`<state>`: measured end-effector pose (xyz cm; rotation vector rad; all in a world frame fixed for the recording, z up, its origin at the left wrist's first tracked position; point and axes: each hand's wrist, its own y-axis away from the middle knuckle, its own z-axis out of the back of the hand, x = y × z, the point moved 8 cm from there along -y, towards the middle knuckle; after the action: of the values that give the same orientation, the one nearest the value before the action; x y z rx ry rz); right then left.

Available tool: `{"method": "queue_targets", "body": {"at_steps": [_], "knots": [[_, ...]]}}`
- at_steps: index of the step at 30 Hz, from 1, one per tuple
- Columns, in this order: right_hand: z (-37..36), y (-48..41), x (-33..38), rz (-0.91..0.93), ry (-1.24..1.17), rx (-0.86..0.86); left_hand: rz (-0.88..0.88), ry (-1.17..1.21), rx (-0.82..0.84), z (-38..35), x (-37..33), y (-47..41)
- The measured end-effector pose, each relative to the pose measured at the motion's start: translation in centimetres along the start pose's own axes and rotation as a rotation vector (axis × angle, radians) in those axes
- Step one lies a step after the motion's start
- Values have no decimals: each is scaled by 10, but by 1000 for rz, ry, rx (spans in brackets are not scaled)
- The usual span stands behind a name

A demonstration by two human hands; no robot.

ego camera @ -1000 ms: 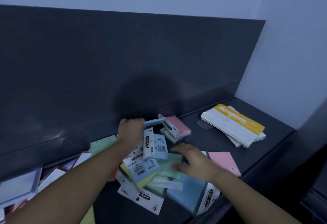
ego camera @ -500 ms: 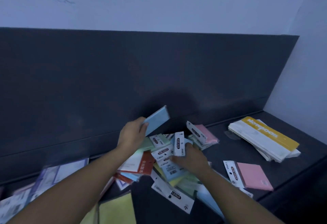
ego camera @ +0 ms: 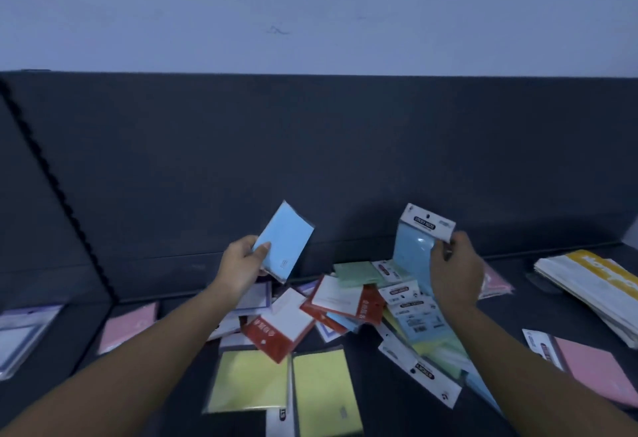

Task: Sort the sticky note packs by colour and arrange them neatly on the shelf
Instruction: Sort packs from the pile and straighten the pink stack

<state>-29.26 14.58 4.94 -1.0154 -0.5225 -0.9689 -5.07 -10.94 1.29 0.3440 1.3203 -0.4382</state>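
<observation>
Your left hand [ego camera: 243,264] has its grip pinched on a plain blue pack [ego camera: 284,239]; your right hand [ego camera: 455,271] grips a header-carded blue pack [ego camera: 417,246]. Both packs are held above the mixed pile [ego camera: 345,302] on the shelf [ego camera: 518,309].

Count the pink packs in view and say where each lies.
3. The left pink pack lies apart left of the pile; the right pink pack at the near right; the rear pink pack peeks from behind the right hand. The pile may hide more.
</observation>
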Motion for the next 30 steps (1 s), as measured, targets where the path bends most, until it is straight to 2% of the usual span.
{"method": "queue_targets", "body": {"at_steps": [2,6,11,15,17,22,27,30], "knots": [[-18,12,17,-93,-237,67,27,49,-62,28,7,9],[-73,54,45,-398,-608,370,80,108,-224,87,24,45],[-121,135,79,-715,-879,765,155,133,-444,160,52,115],[-148,201,99,-935,-1130,967,244,166,-592,194,81,181],[-157,236,120,-1000,-1150,1119,287,195,-651,208,90,213],[-157,318,181,-1014,-1104,1431,336,236,-748,248,94,276],[-161,392,234,-1001,-1023,1561,313,280,-843,300,100,313],[-171,434,264,-987,-994,1537,300,342,-880,337,105,330]]}}
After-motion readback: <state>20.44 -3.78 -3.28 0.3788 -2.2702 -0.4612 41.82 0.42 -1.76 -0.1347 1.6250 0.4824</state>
